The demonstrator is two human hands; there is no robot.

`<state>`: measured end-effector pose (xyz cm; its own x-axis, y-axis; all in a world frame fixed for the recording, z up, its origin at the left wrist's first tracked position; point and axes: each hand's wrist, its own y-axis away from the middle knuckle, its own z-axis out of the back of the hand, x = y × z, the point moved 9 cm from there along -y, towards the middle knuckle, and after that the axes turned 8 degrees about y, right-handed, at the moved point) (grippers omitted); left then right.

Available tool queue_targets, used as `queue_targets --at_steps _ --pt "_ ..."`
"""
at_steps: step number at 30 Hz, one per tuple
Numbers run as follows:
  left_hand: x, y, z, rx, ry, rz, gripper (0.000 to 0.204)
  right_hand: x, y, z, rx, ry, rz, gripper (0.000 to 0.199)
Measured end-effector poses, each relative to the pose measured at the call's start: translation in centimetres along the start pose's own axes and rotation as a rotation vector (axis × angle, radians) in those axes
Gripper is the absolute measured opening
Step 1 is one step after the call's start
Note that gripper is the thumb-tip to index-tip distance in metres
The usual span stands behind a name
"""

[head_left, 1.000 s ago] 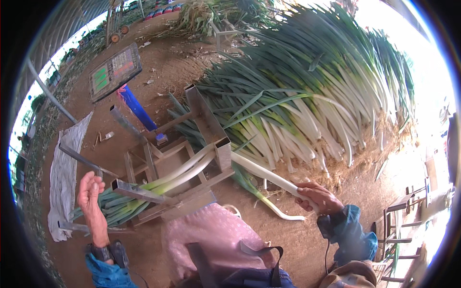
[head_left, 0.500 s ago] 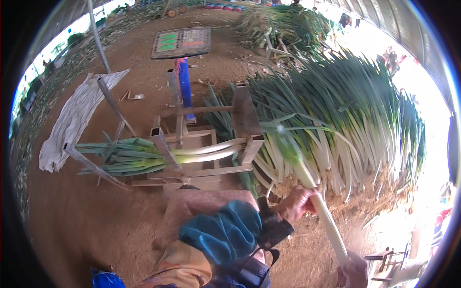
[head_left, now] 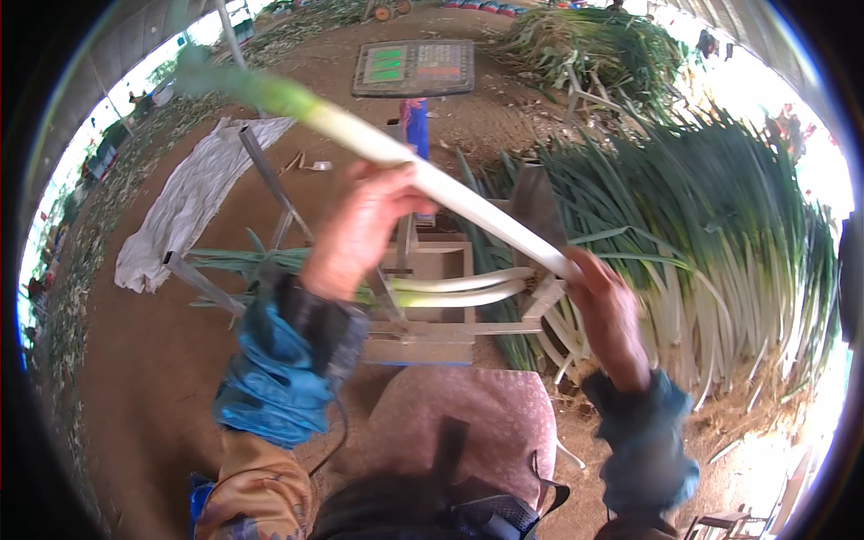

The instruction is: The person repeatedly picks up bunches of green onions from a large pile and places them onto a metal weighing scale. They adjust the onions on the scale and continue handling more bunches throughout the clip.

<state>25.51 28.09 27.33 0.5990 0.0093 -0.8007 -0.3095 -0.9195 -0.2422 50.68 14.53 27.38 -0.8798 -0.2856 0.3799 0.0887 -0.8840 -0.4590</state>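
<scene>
A long green onion (head_left: pixel 481 209) is held slantwise in front of me, its white root end low on the right and its blurred green leaves high on the left. My left hand (head_left: pixel 364 220) is closed around the upper white shaft. Fingers of my right hand (head_left: pixel 605 301) grip the root end, so the roots are hidden. Below it, other green onions (head_left: pixel 463 295) lie across a metal-barred frame (head_left: pixel 421 331), white ends to the right. My left forearm partly covers their leaves.
A big stack of green onions (head_left: pixel 693 243) stands at the right, with another heap (head_left: pixel 594 54) farther back. Behind the frame is a scale display (head_left: pixel 414 68) on a blue post (head_left: pixel 416 126). White cloth (head_left: pixel 184 207) lies on the dirt floor at left.
The green onion has swung from the right side to above the frame, its leaves now pointing left. Both hands moved up and left with it. My view has shifted slightly left.
</scene>
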Motion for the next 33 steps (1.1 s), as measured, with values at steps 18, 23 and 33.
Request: queue_targets --at_steps 18,23,33 --pt "15.6 1.2 24.8 0.23 -1.971 0.046 0.021 -11.0 -3.3 -31.3 0.325 0.475 0.057 0.008" --pt "14.6 4.2 24.8 0.257 -1.953 -0.004 0.036 -4.8 -1.7 -22.0 -0.021 0.097 0.025 0.023" --pt "15.4 3.6 25.8 0.237 -1.946 0.157 0.035 -13.9 9.7 -9.4 -0.325 0.047 -0.443 0.039"
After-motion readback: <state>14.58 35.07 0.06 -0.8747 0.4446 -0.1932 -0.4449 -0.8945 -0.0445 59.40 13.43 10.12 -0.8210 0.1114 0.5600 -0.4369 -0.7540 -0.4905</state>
